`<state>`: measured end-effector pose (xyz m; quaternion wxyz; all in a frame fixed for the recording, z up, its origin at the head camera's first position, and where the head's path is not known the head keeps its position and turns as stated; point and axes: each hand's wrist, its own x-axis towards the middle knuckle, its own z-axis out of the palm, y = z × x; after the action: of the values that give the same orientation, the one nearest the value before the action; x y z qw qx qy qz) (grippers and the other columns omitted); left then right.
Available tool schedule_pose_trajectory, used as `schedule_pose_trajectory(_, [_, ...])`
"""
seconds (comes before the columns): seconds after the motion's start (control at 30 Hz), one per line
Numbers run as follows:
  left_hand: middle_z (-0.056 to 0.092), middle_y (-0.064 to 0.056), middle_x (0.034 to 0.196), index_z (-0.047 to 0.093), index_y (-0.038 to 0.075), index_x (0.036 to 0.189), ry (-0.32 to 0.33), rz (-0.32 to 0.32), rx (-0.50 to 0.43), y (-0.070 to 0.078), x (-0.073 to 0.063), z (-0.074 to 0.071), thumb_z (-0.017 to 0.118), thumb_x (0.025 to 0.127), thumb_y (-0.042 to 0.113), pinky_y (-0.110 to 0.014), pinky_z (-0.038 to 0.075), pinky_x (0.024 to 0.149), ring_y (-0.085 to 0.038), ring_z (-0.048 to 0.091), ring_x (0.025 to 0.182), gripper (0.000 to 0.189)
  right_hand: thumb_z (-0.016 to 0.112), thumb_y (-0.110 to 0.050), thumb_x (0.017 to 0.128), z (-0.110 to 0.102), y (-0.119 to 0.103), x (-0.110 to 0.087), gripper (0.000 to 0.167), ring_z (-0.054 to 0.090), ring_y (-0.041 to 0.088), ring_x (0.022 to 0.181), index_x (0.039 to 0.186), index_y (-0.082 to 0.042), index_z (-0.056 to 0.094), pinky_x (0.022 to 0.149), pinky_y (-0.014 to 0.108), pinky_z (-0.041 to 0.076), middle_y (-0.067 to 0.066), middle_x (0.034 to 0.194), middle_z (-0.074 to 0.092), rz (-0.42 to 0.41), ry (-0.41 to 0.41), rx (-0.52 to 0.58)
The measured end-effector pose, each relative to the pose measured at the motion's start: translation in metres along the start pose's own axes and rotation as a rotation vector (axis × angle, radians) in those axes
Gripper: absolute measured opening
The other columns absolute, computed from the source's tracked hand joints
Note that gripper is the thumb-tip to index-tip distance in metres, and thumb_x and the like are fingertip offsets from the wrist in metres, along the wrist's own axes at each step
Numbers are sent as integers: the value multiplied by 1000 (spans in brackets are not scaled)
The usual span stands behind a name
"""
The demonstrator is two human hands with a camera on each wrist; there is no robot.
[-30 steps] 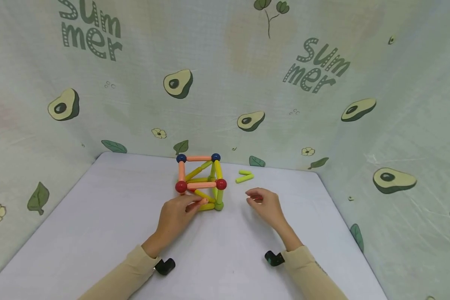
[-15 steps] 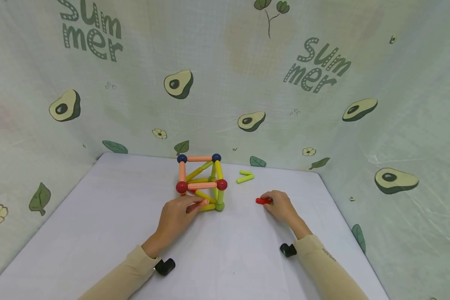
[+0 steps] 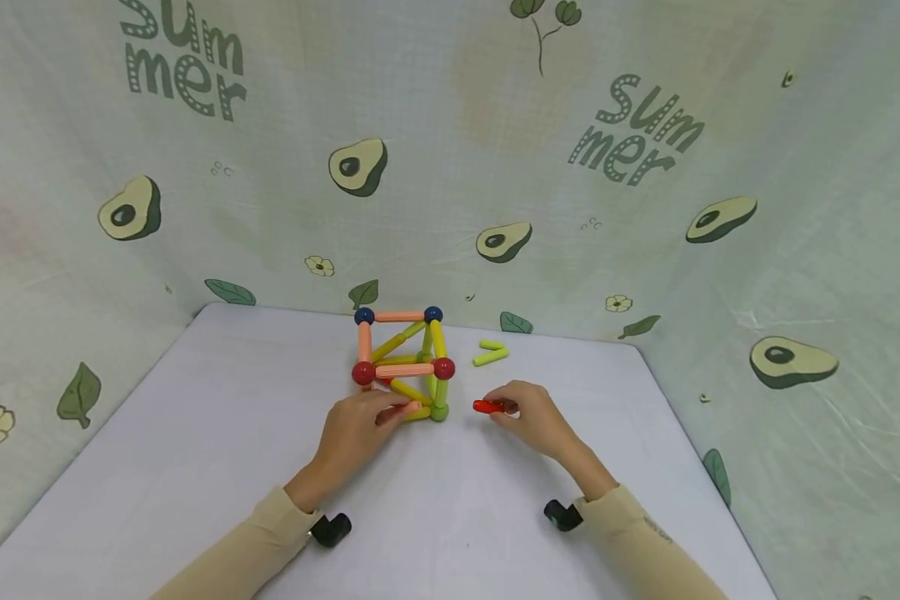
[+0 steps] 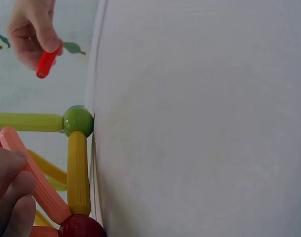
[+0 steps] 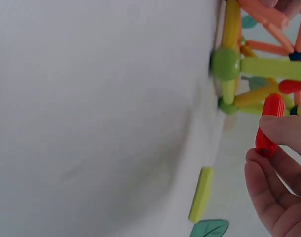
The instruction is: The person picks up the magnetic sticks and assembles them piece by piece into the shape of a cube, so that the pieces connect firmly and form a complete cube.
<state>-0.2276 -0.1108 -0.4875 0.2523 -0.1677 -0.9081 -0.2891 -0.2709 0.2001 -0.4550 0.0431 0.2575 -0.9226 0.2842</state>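
Observation:
A box-shaped frame of magnetic rods and balls stands on the table. Its top carries two dark blue balls (image 3: 433, 315) and two red balls (image 3: 363, 372); a green ball (image 3: 439, 412) sits at the lower right front corner. My left hand (image 3: 354, 429) is at the front left and pinches a salmon rod (image 4: 37, 177), whose lower end meets a dark red ball (image 4: 81, 227) in the left wrist view. Right of the frame, apart from it, my right hand (image 3: 532, 417) pinches a short red rod (image 5: 270, 123) between thumb and fingers. The left fingers hide part of the frame's lower left.
Two loose yellow-green rods (image 3: 491, 357) lie on the white table (image 3: 435, 517) behind my right hand. A patterned cloth (image 3: 420, 233) hangs behind and at both sides of the table.
My right hand moved right and then came back left towards the frame, the red rod now sticking out of its fingertips. My left hand stays almost still on the salmon rod.

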Motion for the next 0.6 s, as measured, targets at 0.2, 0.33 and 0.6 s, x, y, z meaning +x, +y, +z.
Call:
schedule_pose_trajectory(0.2, [70,12,78,85,22,111,-1,11,-1,0,1,0,94,83,27,-22,42,58,-6,51,68,30,87,-8,89,8,-38,8,25,68,18,90,112,-14,81,82,39,62,-4,101,75,-144,25,2])
schedule_pose_trajectory(0.33, [71,11,79,85,21,111,4,25,-4,0,2,1,94,83,28,-23,43,58,-6,51,68,30,85,-7,90,15,-53,15,23,68,27,91,112,-12,82,80,39,61,-2,99,74,-191,29,9])
schedule_pose_trajectory(0.6, [73,9,81,85,19,112,0,37,1,-2,2,0,94,83,26,-21,44,59,-6,52,68,32,86,-7,90,27,-67,24,23,64,18,87,112,-12,82,77,31,58,-1,99,75,-201,56,-1])
